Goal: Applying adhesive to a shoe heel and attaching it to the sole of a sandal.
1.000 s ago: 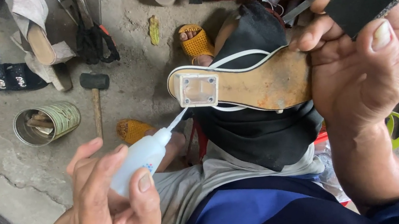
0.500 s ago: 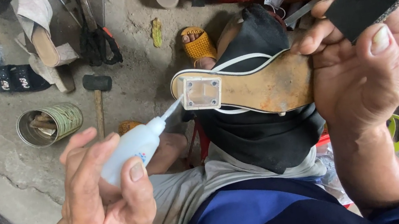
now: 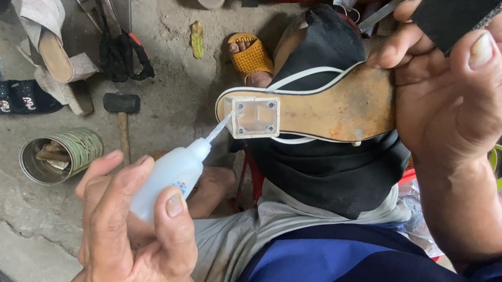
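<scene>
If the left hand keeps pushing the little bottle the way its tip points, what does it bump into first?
The left hand aims the white squeeze bottle up and right. Its nozzle would probably meet the square heel plate on the sandal sole first; it looks almost touching.

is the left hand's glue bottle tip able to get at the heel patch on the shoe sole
Probably yes: the left hand holds the glue bottle with its tip at the heel patch edge, nothing between, right hand steadying the shoe sole.
</scene>
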